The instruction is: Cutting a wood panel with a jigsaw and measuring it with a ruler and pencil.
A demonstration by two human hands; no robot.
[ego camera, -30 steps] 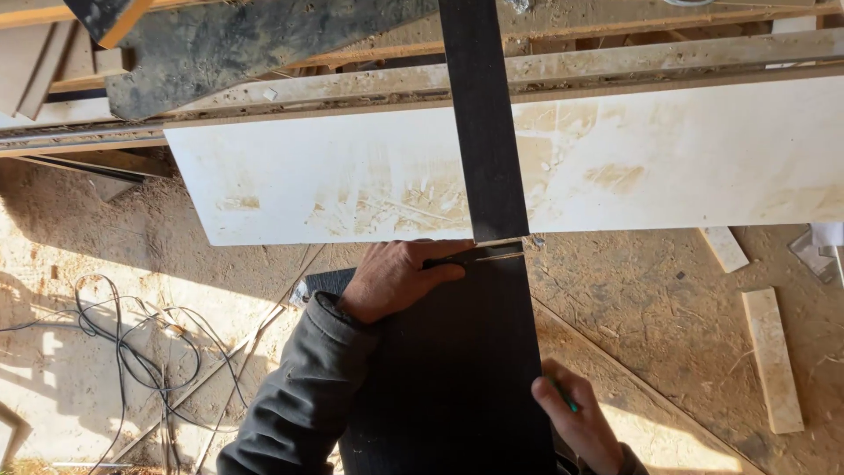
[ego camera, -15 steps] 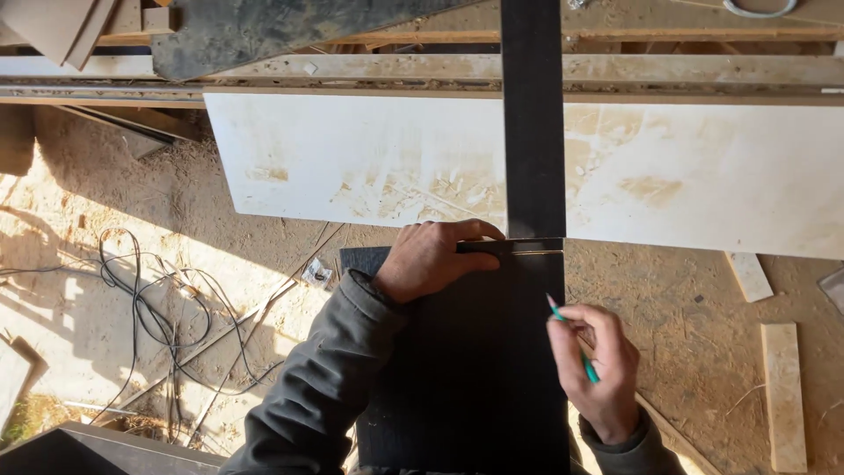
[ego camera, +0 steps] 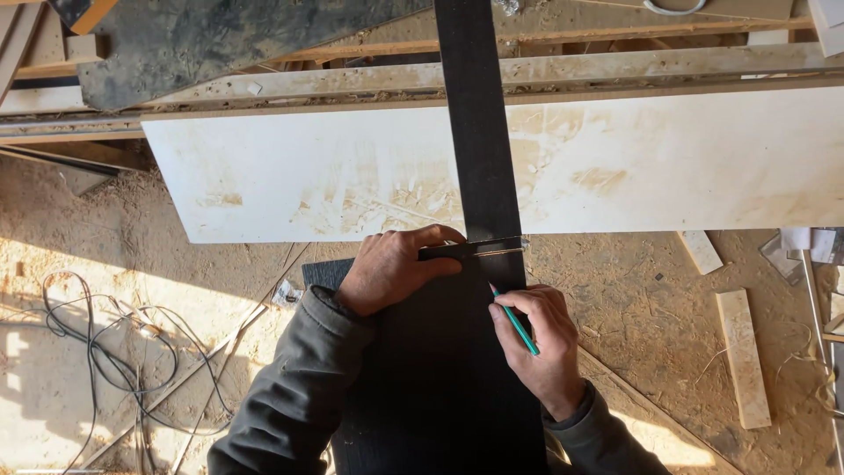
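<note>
A long narrow black board (ego camera: 475, 132) runs from the top of the view down over a wider black panel (ego camera: 440, 387) in front of me. My left hand (ego camera: 391, 268) presses a small dark square tool (ego camera: 475, 251) flat across the board, fingers closed over its handle. My right hand (ego camera: 541, 343) holds a green pencil (ego camera: 514, 321) with its tip on the black surface just below the tool's blade.
A dusty white panel (ego camera: 659, 167) lies crosswise under the narrow board. Sawdust covers the floor. A tangle of dark cable (ego camera: 105, 352) lies at the left. Wood offcuts (ego camera: 743, 356) lie at the right. Timber rails and a dark sheet (ego camera: 211, 44) sit at the top.
My right hand has come up from the lower right with the pencil and brought its tip to the board beside the tool. My left hand has stayed on the tool.
</note>
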